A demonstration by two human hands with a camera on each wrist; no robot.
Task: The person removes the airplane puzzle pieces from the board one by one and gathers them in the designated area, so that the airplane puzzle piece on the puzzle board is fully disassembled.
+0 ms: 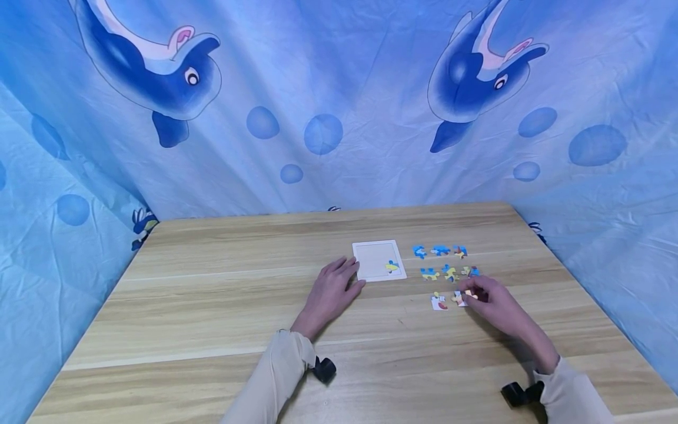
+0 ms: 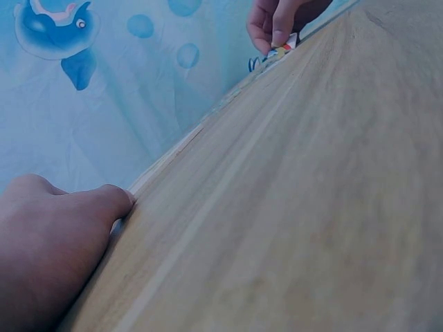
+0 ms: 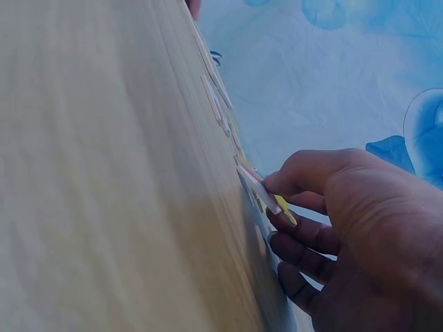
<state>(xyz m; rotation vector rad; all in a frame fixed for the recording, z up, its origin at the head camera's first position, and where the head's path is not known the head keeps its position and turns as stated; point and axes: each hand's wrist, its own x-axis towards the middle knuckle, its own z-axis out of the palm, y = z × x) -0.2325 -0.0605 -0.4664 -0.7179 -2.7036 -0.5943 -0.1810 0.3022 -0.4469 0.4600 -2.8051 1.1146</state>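
My right hand pinches a jigsaw puzzle piece between thumb and fingers, close over the table. The piece is white-edged with some yellow, and the fingers partly cover it. Just left of this hand lies a white and red puzzle piece. My left hand rests on the table with fairly straight fingers, its fingertips at the left edge of a square white puzzle tray. One yellow and blue piece sits in the tray's lower right corner.
Right of the tray, blue pieces form a back row. Yellow and blue pieces make a middle row just beyond my right hand. A blue curtain with dolphins hangs behind the wooden table.
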